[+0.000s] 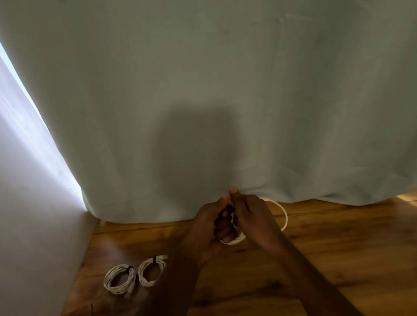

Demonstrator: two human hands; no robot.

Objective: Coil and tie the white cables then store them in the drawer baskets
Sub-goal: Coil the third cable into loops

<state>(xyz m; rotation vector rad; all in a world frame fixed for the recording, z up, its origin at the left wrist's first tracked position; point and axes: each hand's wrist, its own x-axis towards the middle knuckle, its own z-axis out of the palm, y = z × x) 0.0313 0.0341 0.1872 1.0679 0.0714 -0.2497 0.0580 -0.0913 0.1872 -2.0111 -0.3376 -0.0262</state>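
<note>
One pale green curtain (217,76) fills most of what we see, hanging down to the far edge of the table; a dark shadow falls on it just above the hands. One white wall (3,213) runs along the left, with a bright strip of light between it and the curtain. One wooden table (350,258) below, brown grain, warm light patch at its far right corner.

We count three white cables. Two are finished: coil with black tie (120,278) and second tied coil (152,270) lie flat on the table, touching side by side, left of the left forearm. Each ring faces up, its black tie at the far side; the first one's loose tail points toward us, the second's tail points right.

The third, white cable in hand (233,239), sits at the table's far middle, right at the curtain hem. Its coil is held roughly upright between the two hands, with a loop (282,214) sticking out to the right past the right hand.

Two hands, bare forearms reaching in from the bottom. Left hand (209,227) has fingers curled round the coil. Right hand (253,216) is closed over it from the right. The fingertips (231,193) of both meet at the top, pinched together on something dark and small; we cannot tell what exactly.

A thin dark strand (94,314) lies on the table near the left edge.
</note>
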